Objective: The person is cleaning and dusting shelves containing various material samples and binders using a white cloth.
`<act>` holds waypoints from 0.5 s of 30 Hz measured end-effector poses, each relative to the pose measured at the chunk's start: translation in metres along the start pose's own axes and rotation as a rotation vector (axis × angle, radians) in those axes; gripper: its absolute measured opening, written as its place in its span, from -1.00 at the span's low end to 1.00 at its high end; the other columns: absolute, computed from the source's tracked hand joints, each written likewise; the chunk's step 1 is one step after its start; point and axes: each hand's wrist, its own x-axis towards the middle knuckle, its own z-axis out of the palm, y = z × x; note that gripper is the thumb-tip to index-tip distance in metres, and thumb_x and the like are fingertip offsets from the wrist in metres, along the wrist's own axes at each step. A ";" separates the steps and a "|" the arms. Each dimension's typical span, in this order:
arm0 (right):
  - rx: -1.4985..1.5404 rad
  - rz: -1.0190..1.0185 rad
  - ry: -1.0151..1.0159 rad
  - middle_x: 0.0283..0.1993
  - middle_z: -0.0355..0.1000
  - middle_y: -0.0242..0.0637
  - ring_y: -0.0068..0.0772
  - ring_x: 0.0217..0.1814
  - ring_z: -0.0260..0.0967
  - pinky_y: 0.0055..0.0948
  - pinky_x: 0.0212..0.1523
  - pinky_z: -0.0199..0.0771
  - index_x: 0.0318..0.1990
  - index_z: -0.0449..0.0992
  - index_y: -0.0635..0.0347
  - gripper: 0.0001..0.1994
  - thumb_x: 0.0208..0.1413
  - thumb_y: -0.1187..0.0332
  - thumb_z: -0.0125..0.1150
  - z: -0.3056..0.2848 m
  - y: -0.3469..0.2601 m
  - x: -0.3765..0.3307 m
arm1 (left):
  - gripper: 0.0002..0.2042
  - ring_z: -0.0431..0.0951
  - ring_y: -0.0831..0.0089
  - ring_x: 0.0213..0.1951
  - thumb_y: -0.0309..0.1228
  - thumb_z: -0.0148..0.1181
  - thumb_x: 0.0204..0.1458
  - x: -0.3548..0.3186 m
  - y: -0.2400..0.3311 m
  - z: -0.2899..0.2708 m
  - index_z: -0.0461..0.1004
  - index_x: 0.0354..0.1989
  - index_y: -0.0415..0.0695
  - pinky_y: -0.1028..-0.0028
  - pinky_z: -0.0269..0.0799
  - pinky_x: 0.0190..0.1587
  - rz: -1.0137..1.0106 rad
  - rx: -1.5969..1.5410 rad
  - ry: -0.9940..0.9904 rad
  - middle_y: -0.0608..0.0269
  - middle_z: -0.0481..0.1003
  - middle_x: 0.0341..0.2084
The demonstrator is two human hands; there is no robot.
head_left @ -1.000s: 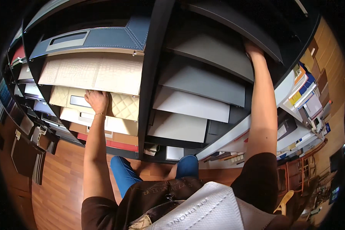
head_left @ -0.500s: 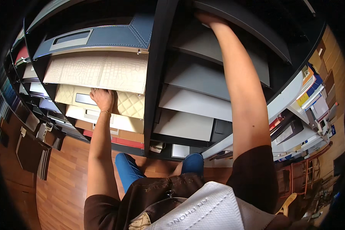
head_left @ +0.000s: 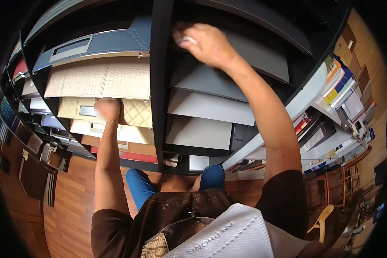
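Note:
My right hand is closed around a small whitish wad, its kind unclear and its fingertips blurred. It is over the dark grey sample panels, close to the black upright divider. On the left, my left hand is smeared by motion, at the lower edge of a cream crocodile-pattern panel. Its fingers do not show clearly. Just behind that hand is a cream quilted panel with a silvery rectangular inset. A blue stitched panel sits above the crocodile-pattern one.
Sloping grey panels and pale panels fill the right bay of the black rack. A white shelf with books and folders stands at the right. Wooden flooring lies below, with a brown chair farther right.
My right hand has come out from deep under the upper shelf, moving left and nearer to the divider. My left hand stays by the cream panels. The whole view has shifted slightly.

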 end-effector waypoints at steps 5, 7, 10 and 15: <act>0.018 -0.132 0.077 0.12 0.39 -0.22 -0.14 0.19 0.29 -0.21 0.17 0.23 -0.06 0.55 0.00 -0.61 -0.12 0.56 0.20 -0.019 -0.004 -0.066 | -0.50 0.16 0.04 0.24 -0.08 0.03 0.06 0.002 0.008 -0.002 0.43 0.09 -0.14 0.03 -0.05 0.24 -0.025 0.024 -0.067 0.06 0.38 0.10; -0.043 -0.101 0.049 0.13 0.40 -0.22 -0.16 0.15 0.31 -0.25 0.16 0.23 -0.06 0.56 -0.01 -0.56 -0.17 0.62 0.17 -0.040 0.002 -0.092 | -0.50 0.16 0.05 0.24 -0.08 0.05 0.05 0.001 0.007 -0.001 0.42 0.09 -0.14 0.04 -0.04 0.23 -0.037 0.040 -0.087 0.07 0.37 0.12; -0.280 -0.111 0.214 0.08 0.44 -0.23 -0.15 0.08 0.37 -0.29 0.10 0.30 -0.10 0.59 -0.01 -0.50 -0.28 0.67 0.15 -0.096 0.019 -0.111 | -0.50 0.16 0.04 0.24 -0.09 0.07 0.04 0.000 0.003 -0.002 0.42 0.09 -0.15 0.03 -0.03 0.24 -0.044 0.023 -0.073 0.07 0.34 0.14; -0.555 0.069 0.320 0.10 0.42 -0.28 -0.16 0.08 0.37 -0.31 0.08 0.34 -0.02 0.53 -0.06 -0.50 -0.22 0.59 0.28 -0.174 0.070 -0.126 | -0.49 0.16 0.01 0.24 -0.07 0.06 0.04 0.002 0.006 -0.003 0.42 0.09 -0.15 0.02 -0.04 0.25 -0.041 0.031 -0.102 0.05 0.34 0.14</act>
